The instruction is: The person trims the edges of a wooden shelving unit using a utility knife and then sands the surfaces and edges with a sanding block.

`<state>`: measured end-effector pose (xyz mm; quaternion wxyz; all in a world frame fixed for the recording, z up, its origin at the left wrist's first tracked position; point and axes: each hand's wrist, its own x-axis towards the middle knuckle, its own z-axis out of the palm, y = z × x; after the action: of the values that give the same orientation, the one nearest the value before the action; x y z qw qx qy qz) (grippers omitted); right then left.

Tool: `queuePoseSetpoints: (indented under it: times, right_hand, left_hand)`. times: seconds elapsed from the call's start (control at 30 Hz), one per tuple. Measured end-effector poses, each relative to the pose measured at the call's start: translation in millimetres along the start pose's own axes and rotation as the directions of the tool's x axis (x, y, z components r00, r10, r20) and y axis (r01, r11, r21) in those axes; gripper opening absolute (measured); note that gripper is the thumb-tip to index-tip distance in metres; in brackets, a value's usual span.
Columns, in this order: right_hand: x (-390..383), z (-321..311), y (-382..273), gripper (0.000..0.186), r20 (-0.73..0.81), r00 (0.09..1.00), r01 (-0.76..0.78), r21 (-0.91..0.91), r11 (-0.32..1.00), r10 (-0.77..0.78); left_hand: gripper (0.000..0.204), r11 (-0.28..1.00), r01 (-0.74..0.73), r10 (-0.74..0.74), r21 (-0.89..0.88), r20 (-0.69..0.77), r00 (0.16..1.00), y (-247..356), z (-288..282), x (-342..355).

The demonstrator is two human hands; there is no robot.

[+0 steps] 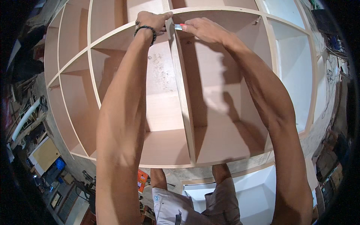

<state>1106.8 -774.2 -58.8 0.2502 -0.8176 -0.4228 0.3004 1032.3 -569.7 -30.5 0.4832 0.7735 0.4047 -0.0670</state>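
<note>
A wooden grid of open compartments (pixel 108 39) lies below me, with pale edges and brown inner panels. My left hand (pixel 150 23), with a dark beaded bracelet at the wrist, grips the top end of the middle divider (pixel 181 97) where it meets a crosswise strip (pixel 211 8). My right hand (pixel 205 29) is closed on a small red and silver tool (pixel 179 27), whose flat metal end touches or lies very near that divider, just right of my left hand. Its exact kind is too small to tell. My arms cast shadows into the right compartment.
White-lined compartments (pixel 292 75) form the right side. A white boxy piece (pixel 255 195) lies low beside my legs (pixel 193 202). Around the unit are an orange item (pixel 142 180), a white pipe (pixel 26 118), a tan board (pixel 45 155) and cluttered scraps, tools and cables.
</note>
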Motion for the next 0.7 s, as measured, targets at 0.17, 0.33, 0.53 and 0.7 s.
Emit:
queuePoseSetpoints:
  times: [0.17,0.33,0.53,0.7]
  right_hand:
    - [-5,-2,-10,0.058,0.029,0.999,-0.043,-0.042,0.998,0.044]
    - [-22,1,-13,0.057,-0.108,0.994,0.034,0.016,0.999,-0.032]
    - [-40,0,-18,0.046,-0.168,0.951,-0.224,0.209,0.952,0.261]
    - [-52,12,-5,0.04,-0.415,0.897,-0.048,0.246,0.968,0.15]
  left_hand:
    - [0.04,0.875,-0.038,0.138,0.483,-0.172,0.975,15,12,1]
    - [0.036,0.87,-0.056,0.168,0.49,-0.187,0.968,21,14,-7]
    - [0.034,0.97,-0.086,0.156,0.225,-0.316,0.936,-1,21,-24]
    - [0.037,0.967,-0.193,0.253,0.165,-0.556,0.792,-5,47,-49]
